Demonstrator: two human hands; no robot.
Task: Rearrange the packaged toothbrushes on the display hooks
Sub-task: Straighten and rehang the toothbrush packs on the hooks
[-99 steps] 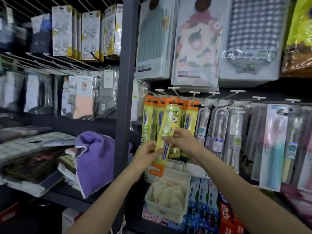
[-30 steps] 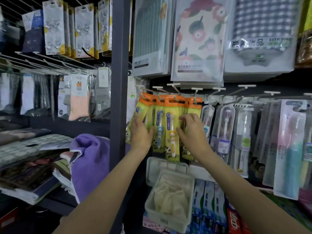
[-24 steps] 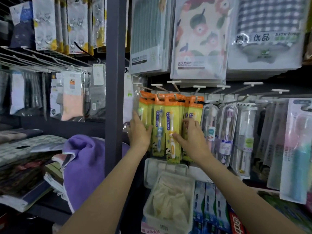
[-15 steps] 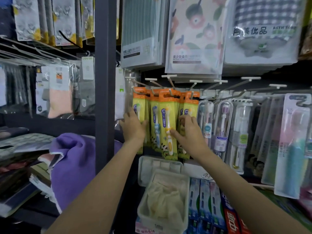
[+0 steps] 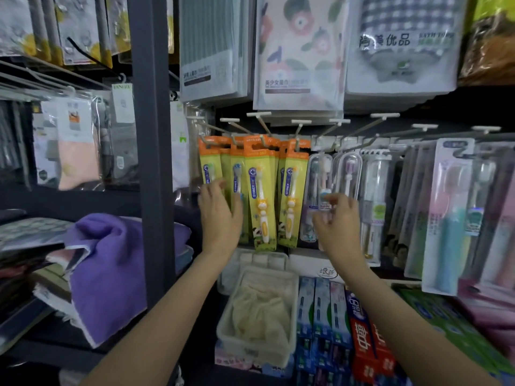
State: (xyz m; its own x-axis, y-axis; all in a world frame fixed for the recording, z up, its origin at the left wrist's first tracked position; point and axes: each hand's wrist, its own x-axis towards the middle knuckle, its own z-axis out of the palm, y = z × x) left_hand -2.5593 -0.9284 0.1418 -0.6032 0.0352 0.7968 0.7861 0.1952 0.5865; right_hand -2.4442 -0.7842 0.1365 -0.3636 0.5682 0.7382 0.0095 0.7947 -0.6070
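Observation:
Several orange-and-yellow children's toothbrush packs [image 5: 262, 201] hang side by side on white display hooks [image 5: 259, 126]. My left hand [image 5: 220, 218] lies flat with spread fingers against the leftmost of these packs and holds nothing. To their right hang clear-cased toothbrush packs [image 5: 347, 174]. My right hand [image 5: 338, 221] is at the lower part of the first clear pack [image 5: 317, 174], with thumb and fingers curled on either side of its label. Motion blur hides whether it grips. Further right hang taller pastel toothbrush packs [image 5: 448, 218].
A dark shelf post [image 5: 152, 135] stands just left of my left hand. Below the hooks sit a white basket [image 5: 259, 310] with cloth in it and rows of toothpaste boxes [image 5: 362, 344]. Bagged towels [image 5: 298, 51] hang above. A folded purple towel [image 5: 108, 268] lies at left.
The pack I held in both hands now hangs on a hook among the orange packs. My right hand has since moved right from them to the clear-cased pack. My left hand stays at the leftmost packs.

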